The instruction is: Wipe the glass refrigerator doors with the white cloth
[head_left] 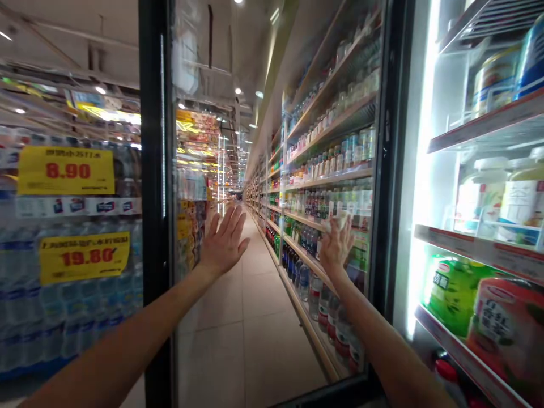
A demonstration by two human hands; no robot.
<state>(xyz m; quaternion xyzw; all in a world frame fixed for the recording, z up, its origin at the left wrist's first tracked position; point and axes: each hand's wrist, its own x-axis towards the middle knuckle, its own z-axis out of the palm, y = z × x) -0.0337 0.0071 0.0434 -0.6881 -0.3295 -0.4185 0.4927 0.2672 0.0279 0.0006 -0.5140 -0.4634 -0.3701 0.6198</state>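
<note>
A glass cooler door (204, 62) with a black frame (155, 170) stands swung open in front of me. My left hand (226, 238) is raised at the left part of the pane, its fingers straight and slightly spread, holding nothing. Whether the palm touches the glass I cannot tell. Toward the right side of the pane, my right hand (337, 246) presses a small white cloth (341, 218), perhaps a crumpled tissue, at the glass. Its fingers lie over the cloth and are somewhat blurred. Through or in the pane show an aisle and long drink shelves.
To the right, the lit cooler shelves hold white-capped bottles (482, 187), a green drink pack (454, 294) and a red drink pack (508, 334). On the left stand stacked water bottles (85, 317) beneath yellow price signs (66, 170). The tiled floor (263, 345) runs ahead.
</note>
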